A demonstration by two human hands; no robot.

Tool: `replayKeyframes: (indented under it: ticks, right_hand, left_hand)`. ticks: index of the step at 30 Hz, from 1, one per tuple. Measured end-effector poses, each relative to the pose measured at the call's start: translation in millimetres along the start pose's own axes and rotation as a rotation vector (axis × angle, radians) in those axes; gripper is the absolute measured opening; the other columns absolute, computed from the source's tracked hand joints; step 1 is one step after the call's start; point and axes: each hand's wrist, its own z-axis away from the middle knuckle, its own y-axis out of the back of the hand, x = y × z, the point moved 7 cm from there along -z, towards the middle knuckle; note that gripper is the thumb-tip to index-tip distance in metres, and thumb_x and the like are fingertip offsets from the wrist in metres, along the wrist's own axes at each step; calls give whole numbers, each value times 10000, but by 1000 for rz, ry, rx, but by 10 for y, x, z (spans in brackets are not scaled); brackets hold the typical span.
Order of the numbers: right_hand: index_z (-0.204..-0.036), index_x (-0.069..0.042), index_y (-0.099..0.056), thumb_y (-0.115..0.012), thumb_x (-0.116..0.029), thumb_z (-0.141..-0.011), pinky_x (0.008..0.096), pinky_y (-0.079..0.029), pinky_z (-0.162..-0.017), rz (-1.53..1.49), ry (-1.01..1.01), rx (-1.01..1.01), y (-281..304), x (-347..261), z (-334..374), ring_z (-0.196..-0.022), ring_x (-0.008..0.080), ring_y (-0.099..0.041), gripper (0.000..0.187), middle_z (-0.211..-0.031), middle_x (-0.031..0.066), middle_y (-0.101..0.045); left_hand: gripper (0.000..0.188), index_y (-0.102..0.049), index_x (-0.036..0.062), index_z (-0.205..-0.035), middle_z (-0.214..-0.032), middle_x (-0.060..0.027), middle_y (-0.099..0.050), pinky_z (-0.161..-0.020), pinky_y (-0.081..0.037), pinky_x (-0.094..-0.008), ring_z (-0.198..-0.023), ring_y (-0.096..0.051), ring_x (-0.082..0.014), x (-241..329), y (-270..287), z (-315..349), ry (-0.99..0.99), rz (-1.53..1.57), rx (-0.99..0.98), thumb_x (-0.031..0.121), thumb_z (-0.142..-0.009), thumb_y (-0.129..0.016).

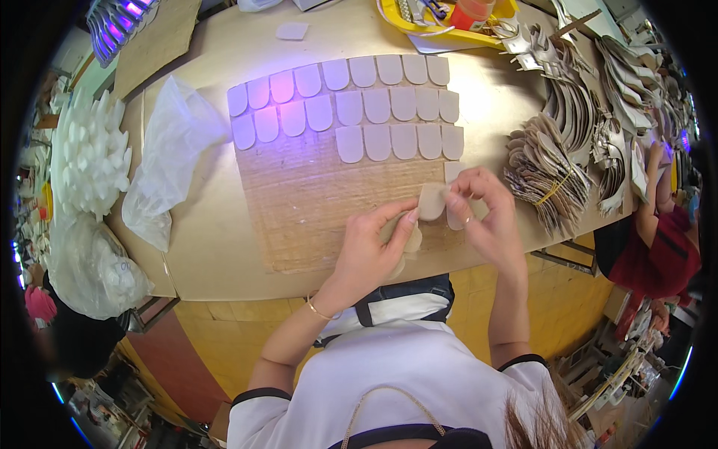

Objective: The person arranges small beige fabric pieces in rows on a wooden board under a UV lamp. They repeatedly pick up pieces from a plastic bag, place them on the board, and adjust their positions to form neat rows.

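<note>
A pale, U-shaped flat piece (431, 202) is held up between my two hands over the near right part of a brown board (299, 217). My left hand (374, 239) pinches its left edge, with several more such pieces (412, 239) partly hidden under the palm and fingers. My right hand (485, 213) has thumb and fingertips together at the right edge of the same piece. Three rows of matching pieces (363, 72) lie on the board's far half, rounded ends toward me. One more piece (452, 170) lies below the rows, partly covered by my right hand.
At the right lie bundled curved grey pieces (542, 176). A yellow tray (419, 30) with a red-and-clear jar stands far off. To the left are a crumpled plastic bag (176, 150) and a pile of white pieces (86, 150). A single loose piece (292, 31) rests beyond the board.
</note>
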Motion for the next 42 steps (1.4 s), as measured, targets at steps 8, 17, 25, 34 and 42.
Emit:
replayKeyframes:
  ticks: [8, 17, 25, 34, 42]
  right_hand:
    - [-913, 17, -686, -664, -187, -914, 380, -488, -718, 239, -118, -34, -16, 331, -306, -775, 272, -626, 206, -891, 127, -626]
    - [-902, -32, -716, -669, -236, -904, 435, -486, -750, 327, -218, 49, -62, 298, -241, -825, 321, -638, 209, -938, 111, -651]
    - [-899, -80, -705, -694, -208, -887, 377, -422, -723, 592, -52, 238, -134, 104, -159, -770, 227, -613, 129, -872, 44, -617]
    - [-996, -186, -730, -710, -175, -840, 401, -360, -807, 680, 97, 305, -247, 0, 58, -909, 233, -542, 158, -1000, 23, -580]
    - [-1003, -32, -726, -717, -144, -896, 260, -430, -652, -319, -69, -14, -322, -9, 105, -762, 117, -571, 155, -858, 42, -628]
  left_hand:
    - [341, -628, 17, -1271, -1052, -236, -699, -815, -534, -363, -923, -705, -321, 7, -100, -46, -63, -250, -90, 108, -943, -628]
    - [408, -563, -7, -1330, -912, -255, -664, -732, -502, -447, -803, -642, -401, 49, -273, -137, -58, -392, -257, 94, -937, -609]
    - [418, -534, -52, -1334, -820, -281, -614, -679, -471, -479, -740, -597, -435, 41, -369, -231, -47, -418, -294, 62, -933, -557]
    - [440, -509, -27, -1374, -796, -208, -656, -730, -497, -372, -721, -620, -318, -66, -231, -242, -6, -180, -258, 107, -960, -578]
    - [644, -315, 25, -1511, -862, -114, -692, -779, -492, -277, -814, -642, -143, -49, 241, 57, -20, 211, 44, 106, -953, -626]
